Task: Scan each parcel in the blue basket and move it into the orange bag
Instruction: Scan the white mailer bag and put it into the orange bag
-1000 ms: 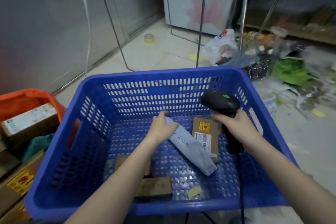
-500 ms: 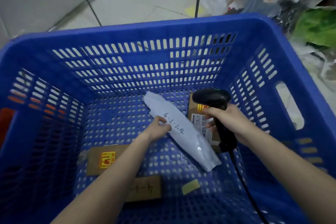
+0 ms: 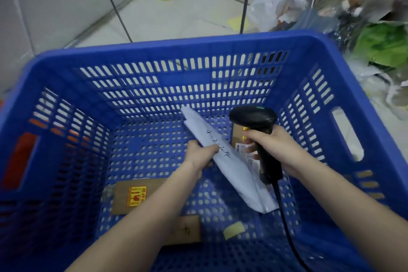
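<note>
Handwritten "4-2-20" on the white parcel (image 3: 229, 163); "4" on a brown box (image 3: 187, 229).

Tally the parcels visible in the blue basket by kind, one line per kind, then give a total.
White soft-wrapped parcel, gripped by the left hand: 1
Brown cardboard boxes: 3 (one with a yellow sticker, one with handwriting, one behind the scanner held in the right hand, at)
Total: 4 parcels in the blue basket
</note>
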Action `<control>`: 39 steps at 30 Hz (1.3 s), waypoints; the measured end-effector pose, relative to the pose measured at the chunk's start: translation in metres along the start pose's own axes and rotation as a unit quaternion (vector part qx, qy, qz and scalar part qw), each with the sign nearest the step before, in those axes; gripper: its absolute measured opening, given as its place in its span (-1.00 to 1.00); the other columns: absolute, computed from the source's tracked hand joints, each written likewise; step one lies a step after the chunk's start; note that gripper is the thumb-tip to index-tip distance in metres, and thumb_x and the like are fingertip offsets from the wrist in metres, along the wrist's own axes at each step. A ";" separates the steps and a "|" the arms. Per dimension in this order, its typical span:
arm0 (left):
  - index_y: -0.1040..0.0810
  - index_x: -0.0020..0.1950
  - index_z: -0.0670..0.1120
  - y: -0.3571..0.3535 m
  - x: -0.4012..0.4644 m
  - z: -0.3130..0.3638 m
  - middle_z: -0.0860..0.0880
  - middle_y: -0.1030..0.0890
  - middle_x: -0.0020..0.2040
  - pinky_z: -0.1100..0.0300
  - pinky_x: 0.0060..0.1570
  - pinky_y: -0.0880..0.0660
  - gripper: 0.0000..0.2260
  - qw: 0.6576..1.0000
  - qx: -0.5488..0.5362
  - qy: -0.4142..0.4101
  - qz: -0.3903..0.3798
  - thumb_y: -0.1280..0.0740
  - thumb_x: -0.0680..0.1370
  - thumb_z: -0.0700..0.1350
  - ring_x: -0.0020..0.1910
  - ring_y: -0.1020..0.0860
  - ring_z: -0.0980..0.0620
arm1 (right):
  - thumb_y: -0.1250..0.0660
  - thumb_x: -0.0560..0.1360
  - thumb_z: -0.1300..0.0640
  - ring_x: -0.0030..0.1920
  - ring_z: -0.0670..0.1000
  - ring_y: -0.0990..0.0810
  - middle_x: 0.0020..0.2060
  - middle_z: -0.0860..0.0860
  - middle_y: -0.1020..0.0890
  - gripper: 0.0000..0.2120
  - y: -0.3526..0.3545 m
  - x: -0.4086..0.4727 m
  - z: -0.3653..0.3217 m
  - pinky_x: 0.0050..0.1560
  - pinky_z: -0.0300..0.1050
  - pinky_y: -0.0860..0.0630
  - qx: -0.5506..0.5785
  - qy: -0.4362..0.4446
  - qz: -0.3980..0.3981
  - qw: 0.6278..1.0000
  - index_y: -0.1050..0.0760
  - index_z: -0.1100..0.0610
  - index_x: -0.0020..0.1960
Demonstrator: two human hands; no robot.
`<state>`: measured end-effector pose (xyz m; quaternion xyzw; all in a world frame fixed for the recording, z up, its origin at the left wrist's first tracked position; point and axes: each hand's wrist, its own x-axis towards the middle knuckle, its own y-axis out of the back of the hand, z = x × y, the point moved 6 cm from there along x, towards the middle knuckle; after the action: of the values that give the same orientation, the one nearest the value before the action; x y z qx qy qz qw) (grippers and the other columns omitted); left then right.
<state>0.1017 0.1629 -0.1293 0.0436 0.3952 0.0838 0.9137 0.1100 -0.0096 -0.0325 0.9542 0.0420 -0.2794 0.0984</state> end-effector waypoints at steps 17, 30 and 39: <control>-0.51 0.16 0.05 0.106 -0.284 0.164 0.03 -0.56 0.04 0.09 -0.08 -0.59 -0.76 0.912 -0.008 -0.409 0.034 -0.34 0.52 -0.15 -0.15 -0.61 0.07 | -0.42 0.48 0.11 -0.20 -0.28 -0.62 -0.18 -0.17 -0.66 -0.88 -0.044 -0.202 -0.180 -0.15 -0.29 -0.56 0.099 0.258 0.022 0.961 -0.54 -0.11 -0.08; -0.38 0.20 0.40 0.112 -0.328 0.151 0.38 -0.39 0.24 0.06 0.42 -0.23 -0.67 0.811 0.123 -0.572 0.032 -0.26 0.50 0.06 0.38 -0.28 0.26 | -0.54 0.33 0.18 0.07 0.09 -0.65 -0.07 0.07 -0.69 -0.68 -0.060 -0.229 -0.170 0.16 0.07 -0.55 0.227 0.280 0.047 0.932 -0.58 0.15 0.06; -0.29 0.47 0.02 0.119 -0.288 0.156 0.11 -0.49 0.31 0.08 0.25 -0.45 -0.32 0.951 -0.009 -0.299 -0.080 -0.41 0.42 0.19 0.25 -0.49 0.11 | -0.41 0.41 0.37 -0.14 0.07 -0.70 -0.16 0.07 -0.71 -0.83 -0.055 -0.213 -0.176 0.01 0.10 -0.62 0.224 0.238 0.044 0.944 -0.57 0.14 -0.08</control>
<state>0.0074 0.2235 0.2011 0.0270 0.1049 -0.0026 0.9941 0.0160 0.0765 0.2193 0.9913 -0.0412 -0.0414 -0.1182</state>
